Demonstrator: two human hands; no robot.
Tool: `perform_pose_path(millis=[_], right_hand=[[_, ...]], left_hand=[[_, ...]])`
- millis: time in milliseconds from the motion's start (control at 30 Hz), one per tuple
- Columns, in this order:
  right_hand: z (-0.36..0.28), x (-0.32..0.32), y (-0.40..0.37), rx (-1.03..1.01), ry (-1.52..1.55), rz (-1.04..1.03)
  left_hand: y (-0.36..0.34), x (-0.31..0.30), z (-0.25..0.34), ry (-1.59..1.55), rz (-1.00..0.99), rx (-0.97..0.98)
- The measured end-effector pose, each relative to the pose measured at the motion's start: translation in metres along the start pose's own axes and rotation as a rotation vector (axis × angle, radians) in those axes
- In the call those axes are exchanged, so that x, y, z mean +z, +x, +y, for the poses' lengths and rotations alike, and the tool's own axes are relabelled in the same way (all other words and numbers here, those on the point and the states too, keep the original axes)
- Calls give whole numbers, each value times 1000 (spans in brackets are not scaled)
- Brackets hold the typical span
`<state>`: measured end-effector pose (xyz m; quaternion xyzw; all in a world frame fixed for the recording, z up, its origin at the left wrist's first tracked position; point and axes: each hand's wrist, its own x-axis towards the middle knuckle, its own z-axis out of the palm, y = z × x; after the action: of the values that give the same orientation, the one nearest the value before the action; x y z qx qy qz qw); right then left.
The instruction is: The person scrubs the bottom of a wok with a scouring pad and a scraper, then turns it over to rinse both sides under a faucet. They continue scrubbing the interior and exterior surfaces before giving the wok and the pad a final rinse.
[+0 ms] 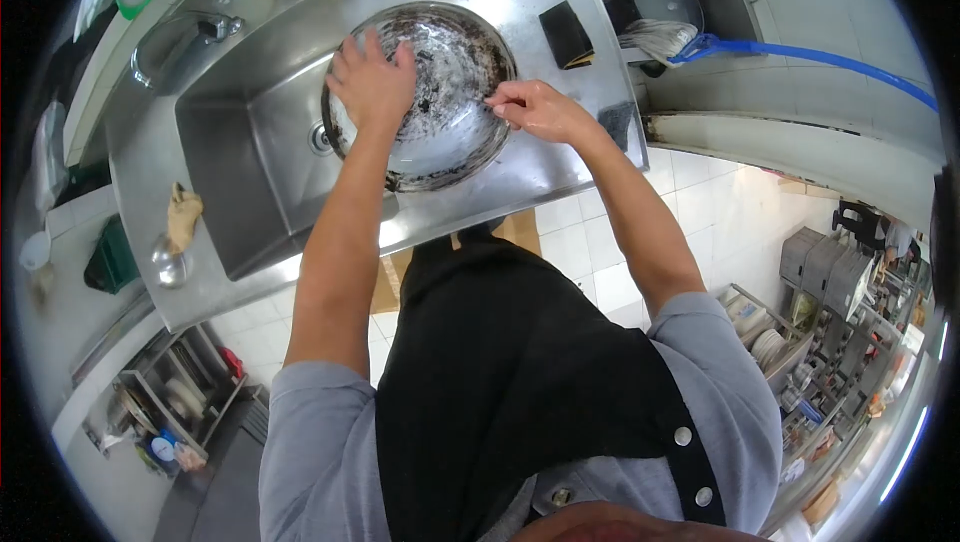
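A large round metal pan [455,132] with dark burnt residue and soapy smears rests tilted over the edge of a steel sink [240,152]. My left hand [372,82] lies flat, fingers spread, on the pan's inner surface at its left side. My right hand [535,107] grips the pan's right rim with fingers curled. I cannot tell whether a scrubber is under the left palm.
A tap [185,37] stands behind the sink. A black sponge [566,34] lies on the steel counter [560,167], a rag [183,217] on the sink's front rim. A blue-handled tool [800,57] and a lid sit to the right. Shelves with dishes line the floor.
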<state>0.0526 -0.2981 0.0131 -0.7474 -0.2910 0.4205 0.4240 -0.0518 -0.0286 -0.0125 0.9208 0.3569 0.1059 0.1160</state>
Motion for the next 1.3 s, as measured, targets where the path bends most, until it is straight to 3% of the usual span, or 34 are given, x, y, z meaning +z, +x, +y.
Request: perform_pose_path(millis=[100, 200, 333, 433, 533, 567, 667, 800, 833, 933, 967, 1100, 1200, 1300], right_hand=[[-2, -28, 28, 18, -47, -1], [25, -9, 31, -96, 124, -17], [-2, -15, 7, -17, -82, -33], [-11, -36, 36, 134, -5, -46], [12, -2, 20, -145, -59, 44], [5, 3, 5, 60, 4, -34], [-1, -18, 16, -7, -89, -58], [22, -9, 42, -56, 93, 92], [16, -1, 26, -63, -85, 96], [-11, 6, -3, 6, -117, -23], [-2, -6, 11, -80, -147, -59], [-9, -19, 46, 50, -54, 62], [3, 16, 5, -250, -279, 114], [-9, -12, 21, -66, -89, 67]], left_hand=[[2, -2, 1, 2, 0, 4], [1, 3, -3, 25, 16, 6], [3, 0, 0, 17, -6, 1], [2, -1, 0, 12, -4, 0], [1, 0, -1, 24, 8, 0], [0, -1, -2, 21, -5, -7], [5, -5, 4, 5, -12, -1], [-1, -1, -1, 9, 1, 4], [2, 1, -2, 7, 13, 4], [2, 4, -3, 14, 16, 8], [7, 4, -1, -16, 31, 12], [0, 6, -8, -77, 43, 6], [2, 6, -8, -71, 47, -20], [4, 7, -5, -66, 41, -6]])
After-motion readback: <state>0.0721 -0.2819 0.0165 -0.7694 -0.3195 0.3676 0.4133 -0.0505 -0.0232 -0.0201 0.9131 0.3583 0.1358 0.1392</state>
